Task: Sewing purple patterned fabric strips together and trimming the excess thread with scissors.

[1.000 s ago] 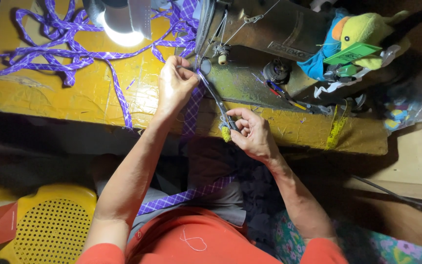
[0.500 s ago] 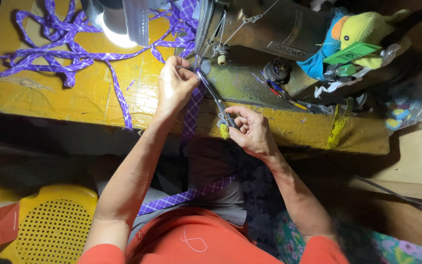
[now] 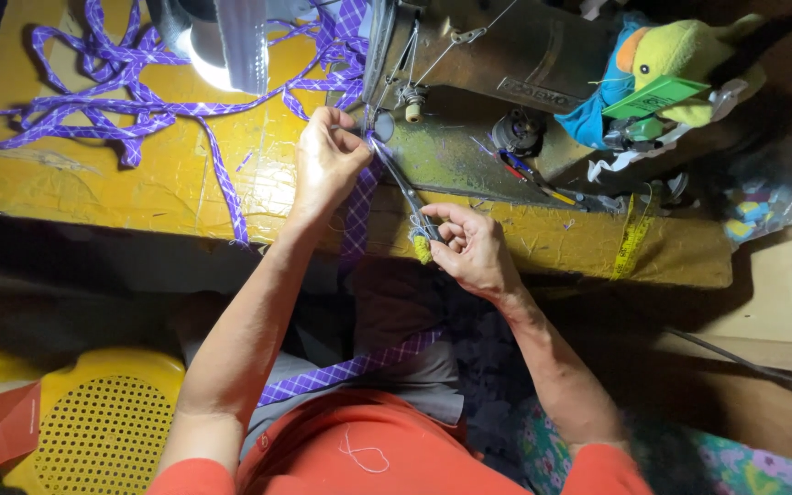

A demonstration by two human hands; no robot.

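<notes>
Worn yellow surface (image 3: 66, 188), dim room. Loose purple checked strap (image 3: 93, 115) heaped at its far left corner, lamp (image 3: 222, 41) beside it. Left hand (image 3: 327, 165) pinches the strap at the sewing machine (image 3: 506, 82) needle. Right hand (image 3: 469, 247) grips snips (image 3: 410, 197) at the near edge. Plush toy (image 3: 680, 55) far right.

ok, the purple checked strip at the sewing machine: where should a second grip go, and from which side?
Grip the purple checked strip on its flat run below the left hand, coming from the table's front edge. That stretch lies flat and bare. Higher up, the fingers and the scissors in the right hand crowd it.
</notes>
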